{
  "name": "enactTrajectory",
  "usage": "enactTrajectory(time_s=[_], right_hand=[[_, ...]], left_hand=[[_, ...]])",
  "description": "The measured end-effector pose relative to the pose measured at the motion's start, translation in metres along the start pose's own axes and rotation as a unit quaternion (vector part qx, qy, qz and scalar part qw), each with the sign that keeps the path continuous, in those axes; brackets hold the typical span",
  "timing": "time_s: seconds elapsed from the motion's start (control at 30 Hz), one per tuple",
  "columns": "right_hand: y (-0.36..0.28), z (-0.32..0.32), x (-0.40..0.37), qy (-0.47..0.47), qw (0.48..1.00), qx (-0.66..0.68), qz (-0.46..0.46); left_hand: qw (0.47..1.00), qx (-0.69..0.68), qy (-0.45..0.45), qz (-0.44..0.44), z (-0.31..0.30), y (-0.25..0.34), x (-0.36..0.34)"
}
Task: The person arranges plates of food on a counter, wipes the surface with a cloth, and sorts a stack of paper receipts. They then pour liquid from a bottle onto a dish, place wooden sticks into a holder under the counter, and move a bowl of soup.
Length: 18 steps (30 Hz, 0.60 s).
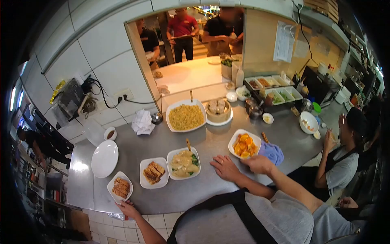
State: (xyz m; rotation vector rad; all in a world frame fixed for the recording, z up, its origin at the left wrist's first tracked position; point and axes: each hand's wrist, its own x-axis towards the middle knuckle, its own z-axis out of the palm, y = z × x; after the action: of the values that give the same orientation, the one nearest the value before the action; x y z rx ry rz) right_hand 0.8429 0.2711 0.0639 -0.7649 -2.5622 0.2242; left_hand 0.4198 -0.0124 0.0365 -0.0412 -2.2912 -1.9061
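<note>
At the lower left, my left hand (129,209) grips the near rim of a small white dish (110,188) of browned slices (121,188). My right hand (226,167) rests flat on the steel counter, fingers stretched out and holding nothing. Just past it, another person's hand (260,163), reaching in from the right, holds a white dish (231,140) of orange pieces in sauce. Between my hands stand a dish of browned pieces (154,172) and a dish of pale sauced food with greens (185,164), a handle sticking up from it.
A bowl of fried rice (186,117) and a bamboo steamer (217,110) stand at the back. An oval white plate (105,158) lies left, a blue cloth (271,152) right. Several people stand beyond the serving window (191,77); a co-worker (343,162) is at the right.
</note>
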Motion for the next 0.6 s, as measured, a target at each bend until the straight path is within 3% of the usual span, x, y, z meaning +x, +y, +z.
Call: enactTrajectory(time_s=[0.2,0.3,0.37,0.43,0.57,0.6], right_hand=[[-0.006,0.021,-0.005,0.026,0.996,0.076,0.050],[0.004,0.011,-0.006,0.022,0.974,0.184,0.133],[0.023,-0.095,-0.015,-0.191,0.965,0.087,0.156],[0.023,-0.126,-0.020,-0.217,0.959,0.060,0.170],[-0.002,-0.088,0.024,0.109,0.969,0.129,0.178],[0.014,-0.093,0.032,0.137,0.967,0.082,0.200]], left_hand=[[0.999,-0.005,-0.029,0.023,-0.004,-0.008,0.002],[0.999,-0.007,-0.042,0.012,-0.006,0.009,-0.008],[0.999,-0.019,-0.048,0.013,-0.005,0.007,-0.007],[0.998,-0.029,-0.051,0.009,-0.004,0.010,-0.010],[0.997,-0.055,-0.061,0.011,-0.005,0.005,-0.011],[0.995,-0.072,-0.061,0.008,-0.004,0.004,-0.013]])
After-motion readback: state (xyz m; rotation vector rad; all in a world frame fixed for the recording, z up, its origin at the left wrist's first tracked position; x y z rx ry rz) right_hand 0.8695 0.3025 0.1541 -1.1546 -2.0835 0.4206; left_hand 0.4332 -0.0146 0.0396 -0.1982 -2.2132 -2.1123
